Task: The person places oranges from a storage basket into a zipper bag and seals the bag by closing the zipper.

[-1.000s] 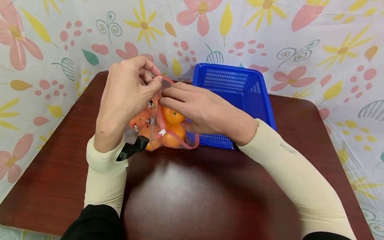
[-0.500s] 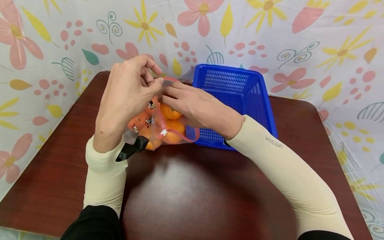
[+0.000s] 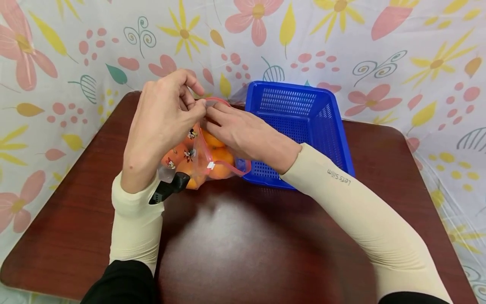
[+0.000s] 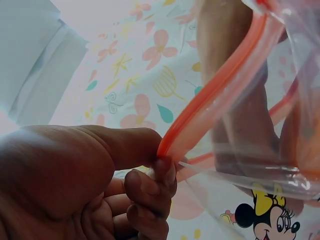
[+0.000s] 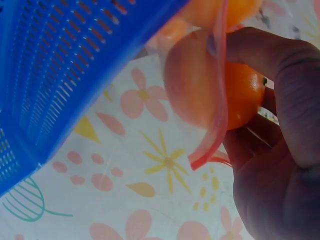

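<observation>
A clear zip bag with pink edging and cartoon figures stands on the table, holding several oranges. My left hand pinches the bag's pink rim between thumb and fingers, keeping the mouth apart. Through that mouth reaches my right hand. In the right wrist view its thumb and fingers grip an orange, partly behind the bag's pink edge. Its fingertips are hidden behind the fruit. A white zip slider sits on the near side of the rim.
Right behind my right wrist stands a blue perforated basket, close beside the bag. Both rest on a dark red-brown wooden table. A flower-printed cloth hangs behind the table.
My right hand and forearm have shifted left, further into the bag's mouth, covering more of the oranges. The slider has risen slightly. My left hand has stayed almost in place.
</observation>
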Demonstrator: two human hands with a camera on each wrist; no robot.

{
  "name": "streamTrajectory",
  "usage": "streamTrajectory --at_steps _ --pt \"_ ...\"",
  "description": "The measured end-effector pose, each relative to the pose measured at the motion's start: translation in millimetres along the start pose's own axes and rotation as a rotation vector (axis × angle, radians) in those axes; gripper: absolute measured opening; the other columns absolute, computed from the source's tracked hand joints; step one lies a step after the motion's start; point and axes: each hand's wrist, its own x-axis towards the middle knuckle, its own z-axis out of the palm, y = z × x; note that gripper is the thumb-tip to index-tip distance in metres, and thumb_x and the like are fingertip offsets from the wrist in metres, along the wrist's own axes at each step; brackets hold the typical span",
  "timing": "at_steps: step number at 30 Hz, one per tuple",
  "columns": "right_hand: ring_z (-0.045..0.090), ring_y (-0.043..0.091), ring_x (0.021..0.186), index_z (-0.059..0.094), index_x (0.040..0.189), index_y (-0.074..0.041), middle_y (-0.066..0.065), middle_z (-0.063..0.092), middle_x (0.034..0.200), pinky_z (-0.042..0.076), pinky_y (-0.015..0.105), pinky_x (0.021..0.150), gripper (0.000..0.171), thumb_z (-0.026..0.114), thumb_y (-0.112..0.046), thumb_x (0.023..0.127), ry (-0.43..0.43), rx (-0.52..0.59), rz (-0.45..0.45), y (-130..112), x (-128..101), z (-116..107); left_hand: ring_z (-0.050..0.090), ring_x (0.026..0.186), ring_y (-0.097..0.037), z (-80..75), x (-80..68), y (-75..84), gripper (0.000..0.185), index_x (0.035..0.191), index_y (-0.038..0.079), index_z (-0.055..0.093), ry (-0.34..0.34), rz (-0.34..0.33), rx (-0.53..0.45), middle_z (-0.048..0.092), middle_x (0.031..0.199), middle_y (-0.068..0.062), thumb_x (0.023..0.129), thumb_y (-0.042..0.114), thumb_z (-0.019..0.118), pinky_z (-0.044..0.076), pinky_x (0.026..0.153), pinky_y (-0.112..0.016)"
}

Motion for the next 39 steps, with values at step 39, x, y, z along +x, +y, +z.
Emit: streamTrajectory --at_steps 39 --pt "0.044 0.027 0.150 0.077 0.122 -0.015 0.005 0.056 0.155 0.037 0.038 0.122 0.034 0.057 0.004 0.102 -0.330 0.045 0.093 0 20 14 0.059 0.063 -0.012 2.3 -0.4 -0.2 0.012 0.098 0.017 0.075 0.000 -0.009 -0.022 0.069 0.077 -0.002 0.091 0.012 0.066 0.041 0.065 -0.027"
